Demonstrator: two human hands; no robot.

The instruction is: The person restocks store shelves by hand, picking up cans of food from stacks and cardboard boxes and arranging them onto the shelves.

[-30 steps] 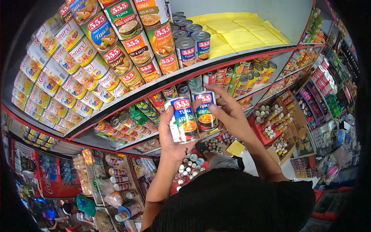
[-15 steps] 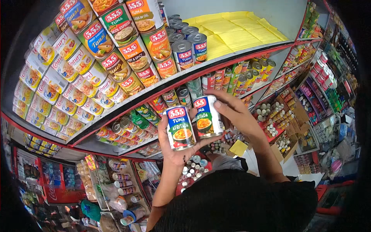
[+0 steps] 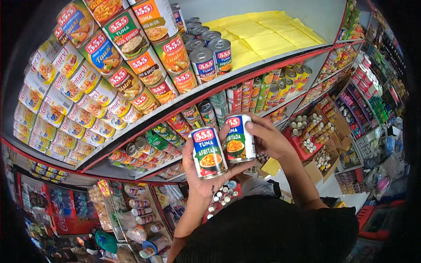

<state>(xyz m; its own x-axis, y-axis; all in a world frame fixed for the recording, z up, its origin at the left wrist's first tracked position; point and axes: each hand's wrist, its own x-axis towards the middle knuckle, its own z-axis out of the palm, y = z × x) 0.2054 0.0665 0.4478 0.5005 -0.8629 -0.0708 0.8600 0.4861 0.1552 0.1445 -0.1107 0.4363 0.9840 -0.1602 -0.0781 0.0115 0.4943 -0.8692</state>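
Observation:
Two cans labelled 555 Tuna Afritada are side by side in front of my body, labels facing me. My left hand (image 3: 201, 186) is closed around the left tuna can (image 3: 209, 154), thumb along its left side. Its fingers stretch beneath the right tuna can (image 3: 238, 140). From the right, my right hand (image 3: 268, 139) grips that second can near its top and side. Both cans tilt slightly. Behind and above them, a Caldereta can (image 3: 203, 65) and an Afritada can (image 3: 221, 55) stand at the front of a shelf row.
Yellow paper (image 3: 267, 37) lines the upper shelf's right part. Tall stacks of Century Tuna cans (image 3: 61, 103) and 555 cans fill its left. The red-edged shelf lip (image 3: 263, 68) runs above my hands. A lower shelf holds more cans (image 3: 280, 90). Cartons (image 3: 335, 151) stand at right.
Both hands and the cans have shifted slightly down and to the right in view. The right can is more upright. The shelves have moved slightly with the camera.

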